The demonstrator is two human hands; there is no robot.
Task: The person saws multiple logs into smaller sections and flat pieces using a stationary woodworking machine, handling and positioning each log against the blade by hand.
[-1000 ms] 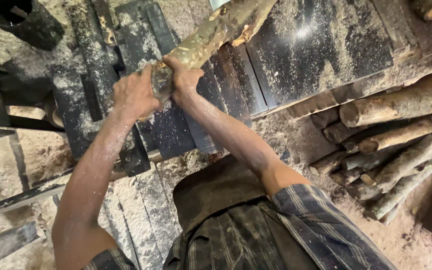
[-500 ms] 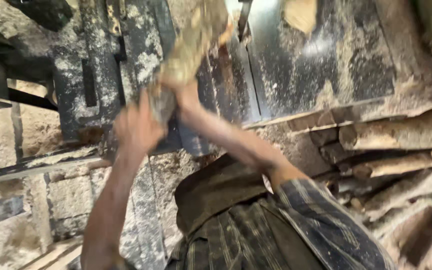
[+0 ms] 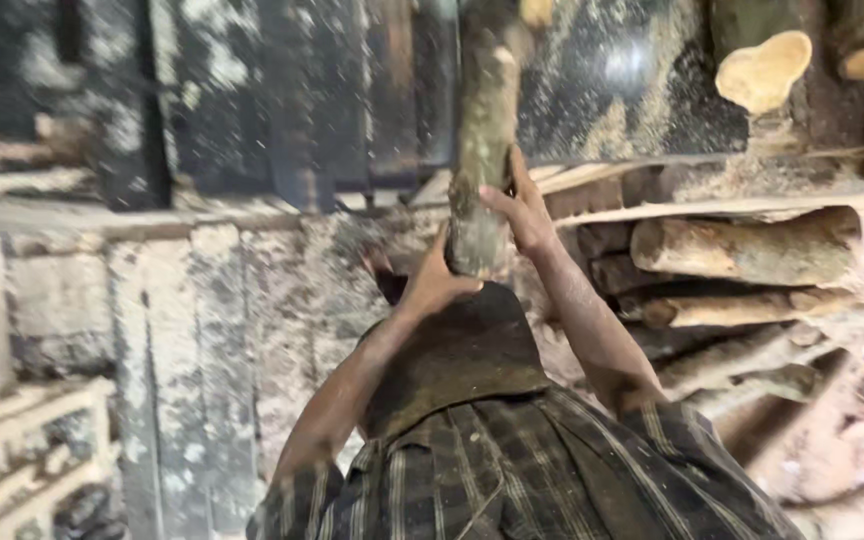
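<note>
The log (image 3: 482,150) stands nearly upright in front of the person, its lower end gripped in both hands — the left hand (image 3: 430,285) wrapped under and around the butt, the right hand (image 3: 520,210) closed on its side just above. Its upper length lies over the dark, sawdust-covered machine bed (image 3: 282,100), so it looks lifted and lined up but not yet fed through. To the right more logs (image 3: 742,250) lie stacked — untouched, well apart from the hands.

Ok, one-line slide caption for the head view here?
Both hands, left hand and right hand, grip a rough log over a sawdust-covered machine table, stacked logs at right.
</note>
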